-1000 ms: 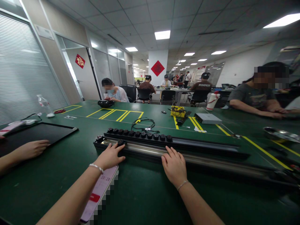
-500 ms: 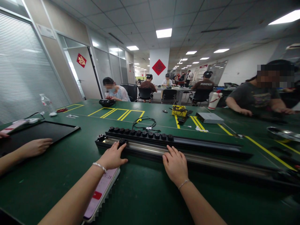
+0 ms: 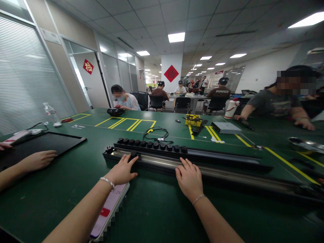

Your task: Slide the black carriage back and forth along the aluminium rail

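Observation:
A long black channel with a shiny metal strip (image 3: 157, 160) lies across the green table before me. My left hand (image 3: 123, 171) rests on its near edge toward the left end, fingers spread. Just beyond those fingertips sits a small black round piece (image 3: 134, 154) in the channel; whether they touch it I cannot tell. My right hand (image 3: 189, 175) lies over the channel's near side, fingers stretched out and holding nothing. Behind it runs a second black channel (image 3: 222, 157), bearing a row of several black round pieces (image 3: 150, 144) on its left part.
Partly beneath my left forearm lies a phone (image 3: 107, 214). Another person's hand (image 3: 40, 159) rests by a black tray (image 3: 58, 143) at left. Beyond the channels are a coiled black cable (image 3: 162, 133), a yellow box (image 3: 193, 120) and a grey box (image 3: 226, 127). A co-worker (image 3: 278, 104) sits at right.
The lone black round piece has shifted slightly right, away from my left fingers. My hands have hardly moved. The co-worker at right now has a hand on a dark object farther left.

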Demonstrator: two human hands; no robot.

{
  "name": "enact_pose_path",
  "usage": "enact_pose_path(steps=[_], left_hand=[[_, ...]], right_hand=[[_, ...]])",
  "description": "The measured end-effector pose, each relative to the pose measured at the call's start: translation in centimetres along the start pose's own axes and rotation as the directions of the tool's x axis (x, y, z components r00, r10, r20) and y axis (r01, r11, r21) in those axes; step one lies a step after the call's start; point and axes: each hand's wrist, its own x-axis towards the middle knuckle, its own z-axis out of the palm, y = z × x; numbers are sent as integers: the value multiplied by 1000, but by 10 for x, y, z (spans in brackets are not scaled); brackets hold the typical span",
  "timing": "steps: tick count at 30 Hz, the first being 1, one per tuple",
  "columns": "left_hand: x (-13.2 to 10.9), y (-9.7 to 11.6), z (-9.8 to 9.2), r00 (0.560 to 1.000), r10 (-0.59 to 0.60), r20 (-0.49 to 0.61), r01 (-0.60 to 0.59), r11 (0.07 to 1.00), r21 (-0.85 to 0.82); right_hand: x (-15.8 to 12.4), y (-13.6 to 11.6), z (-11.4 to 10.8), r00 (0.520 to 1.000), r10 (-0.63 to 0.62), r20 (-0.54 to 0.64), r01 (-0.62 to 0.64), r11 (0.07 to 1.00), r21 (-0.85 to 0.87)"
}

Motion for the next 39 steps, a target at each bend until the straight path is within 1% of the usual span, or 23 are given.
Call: enact_pose_path(steps=[5, 12, 17, 23, 29, 35, 39], left_hand=[[1, 3, -1, 1000, 10, 12, -10, 1000, 21], [2, 2, -1, 1000, 23, 21, -23, 999, 25], [0, 7, -4, 999, 7, 39, -7, 1000, 14], [-1, 9, -5, 998, 47, 32, -47, 999, 24], [-2, 12, -6, 999, 34, 32, -34, 999, -4], [-2, 11, -5, 999, 26, 29, -26, 1000, 1], [-2, 12, -4, 1000, 2, 25, -1, 1000, -15]], right_hand=[[0, 1, 2, 1000, 3, -3, -3, 1000, 6], [0, 1, 0, 1000, -3, 0, 3, 1000, 18], [0, 0, 0, 1000, 5, 9, -5, 1000, 11], [0, 0, 0, 1000, 6, 10, -6, 1000, 1], [0, 0, -1, 1000, 8, 28, -7, 1000, -4], [0, 0, 0, 1000, -2, 11, 2, 1000, 11], [0, 1, 1, 1000, -3, 7, 3, 1000, 12]])
